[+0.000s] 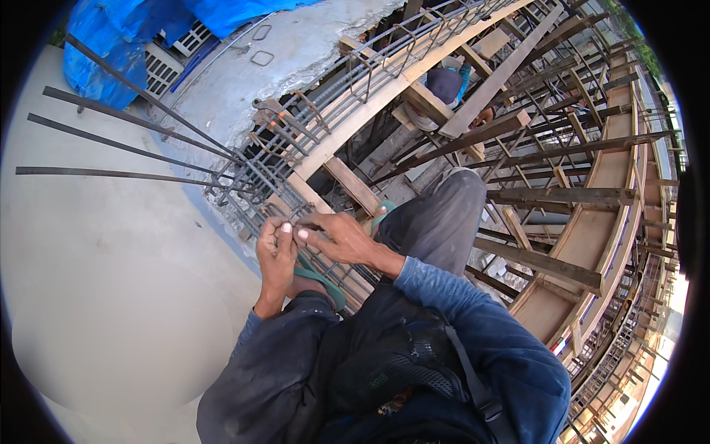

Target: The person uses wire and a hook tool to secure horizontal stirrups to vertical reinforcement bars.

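I wear a long-sleeved blue top; its right sleeve (447, 288) is faded and wrinkled over the forearm, turning darker navy toward the elbow; a short stretch of the matching left sleeve (248, 333) shows below the wrist; my left hand (276, 255) and right hand (342, 237) are bare. My trousers (433, 214) are dark charcoal, dusty and pale-specked; green sandals (330, 284) cover my feet; along the right edge of my black mesh bag (425, 346) runs a dark strap (462, 362) with a buckle (489, 409).
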`<state>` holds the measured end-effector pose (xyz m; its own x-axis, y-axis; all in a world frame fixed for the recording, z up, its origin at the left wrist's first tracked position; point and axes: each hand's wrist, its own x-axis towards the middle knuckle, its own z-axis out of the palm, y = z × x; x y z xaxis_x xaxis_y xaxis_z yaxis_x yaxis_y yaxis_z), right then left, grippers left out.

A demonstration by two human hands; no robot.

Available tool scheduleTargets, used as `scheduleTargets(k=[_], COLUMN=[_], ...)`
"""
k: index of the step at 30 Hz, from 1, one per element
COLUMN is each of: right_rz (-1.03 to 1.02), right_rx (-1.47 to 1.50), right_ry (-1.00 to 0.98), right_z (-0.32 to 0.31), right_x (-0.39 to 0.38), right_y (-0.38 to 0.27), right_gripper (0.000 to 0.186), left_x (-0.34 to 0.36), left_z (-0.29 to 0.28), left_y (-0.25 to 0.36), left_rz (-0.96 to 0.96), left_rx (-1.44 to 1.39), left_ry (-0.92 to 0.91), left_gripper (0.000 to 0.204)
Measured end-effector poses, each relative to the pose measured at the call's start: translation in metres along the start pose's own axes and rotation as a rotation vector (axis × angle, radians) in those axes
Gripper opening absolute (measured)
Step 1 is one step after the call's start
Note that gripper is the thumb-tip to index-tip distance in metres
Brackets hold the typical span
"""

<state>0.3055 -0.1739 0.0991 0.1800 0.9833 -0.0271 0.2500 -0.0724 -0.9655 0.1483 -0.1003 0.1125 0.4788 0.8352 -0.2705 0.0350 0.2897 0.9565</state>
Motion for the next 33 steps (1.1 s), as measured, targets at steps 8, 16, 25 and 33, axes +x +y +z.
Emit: scheduleTargets(k=[8, 16, 25, 33], right_rz=[0.004, -0.078, -0.285, -0.198], right_rx=[0.148, 0.229, -0.495, -0.502], right_ry=[-0.281, -0.190, -0.363, -0.213], right_z=[0.046, 0.045, -0.039, -0.042], right_x=[-0.009, -0.003, 0.021, 0.015], right_y=[-0.016, -0.028, 0.014, 0.055], right_gripper=[0.044, 0.035, 0.018, 0.016], left_x=[0.031, 0.020, 0.020, 0.023], left_z=[-0.021, -0.050, -0.069, -0.086], left_y=[0.039, 0.074, 0.093, 0.059], left_rz=[0.032, 0.196, 0.359, 0.283], left_rx=[-0.478, -0.546, -0.542, -0.608], left_ry=[0.098, 0.141, 0.157, 0.245], left_gripper=[0.013, 0.015, 0.015, 0.013])
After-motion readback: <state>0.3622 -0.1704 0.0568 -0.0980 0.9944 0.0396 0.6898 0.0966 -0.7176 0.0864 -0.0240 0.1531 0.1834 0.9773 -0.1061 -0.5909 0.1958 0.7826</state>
